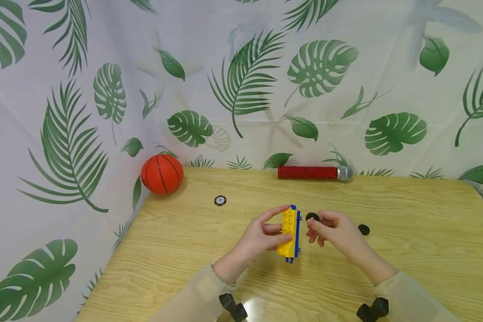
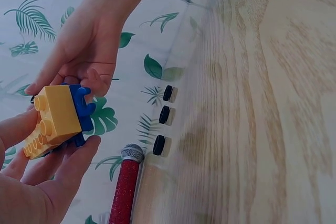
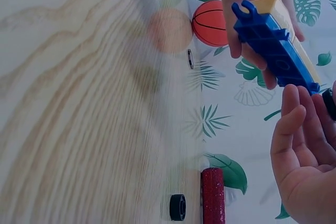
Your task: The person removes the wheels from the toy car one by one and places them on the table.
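Note:
My left hand point(image 1: 261, 235) holds a toy car body made of a yellow studded block point(image 1: 288, 232) on a blue base point(image 1: 297, 235), raised over the table. Fingers and thumb grip its yellow sides, and in the head view the studs face left. Small pegs and a hook stick out of the blue base point(image 3: 278, 45), seen in the right wrist view. Just right of the base, my right hand point(image 1: 338, 230) pinches a small black toy wheel point(image 1: 312, 217) between thumb and fingers. Several loose black wheels point(image 2: 164, 115) stand on the table, one point(image 1: 364, 230) right of that hand.
A red glittery microphone point(image 1: 307, 172) lies along the table's back edge. At the back left sits a small orange-red basketball point(image 1: 162, 174), with a black-and-white round chip point(image 1: 220, 200) to its right. A leaf-print cloth point(image 1: 241, 85) hangs behind the wooden table point(image 1: 165, 250).

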A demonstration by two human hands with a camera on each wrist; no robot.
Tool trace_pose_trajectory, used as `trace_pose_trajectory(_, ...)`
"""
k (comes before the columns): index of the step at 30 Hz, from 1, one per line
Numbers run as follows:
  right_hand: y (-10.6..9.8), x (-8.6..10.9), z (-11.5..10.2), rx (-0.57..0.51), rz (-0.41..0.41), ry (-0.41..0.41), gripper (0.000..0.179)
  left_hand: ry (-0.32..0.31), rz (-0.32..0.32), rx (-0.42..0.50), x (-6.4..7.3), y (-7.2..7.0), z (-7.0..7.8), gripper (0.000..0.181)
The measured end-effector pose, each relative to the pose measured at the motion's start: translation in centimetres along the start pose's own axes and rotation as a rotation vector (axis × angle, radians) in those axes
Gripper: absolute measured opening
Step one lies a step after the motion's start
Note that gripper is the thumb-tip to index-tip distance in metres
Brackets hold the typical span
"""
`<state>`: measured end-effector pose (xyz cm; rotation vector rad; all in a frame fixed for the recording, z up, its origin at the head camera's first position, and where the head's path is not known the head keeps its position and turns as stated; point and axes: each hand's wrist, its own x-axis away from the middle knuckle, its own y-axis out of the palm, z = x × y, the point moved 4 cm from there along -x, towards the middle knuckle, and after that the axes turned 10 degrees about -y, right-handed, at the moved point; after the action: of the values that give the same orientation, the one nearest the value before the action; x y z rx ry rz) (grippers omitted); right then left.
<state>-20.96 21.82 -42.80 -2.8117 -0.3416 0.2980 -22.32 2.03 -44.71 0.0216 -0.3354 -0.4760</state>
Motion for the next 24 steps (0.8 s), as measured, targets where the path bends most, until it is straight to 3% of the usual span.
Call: trace_pose_trajectory(24, -2.5, 0.9, 1.3, -0.091, 0.104, 0.110, 0.024, -0.002, -0.005, -0.029, 0.0, -0.4, -0.2, 0.064)
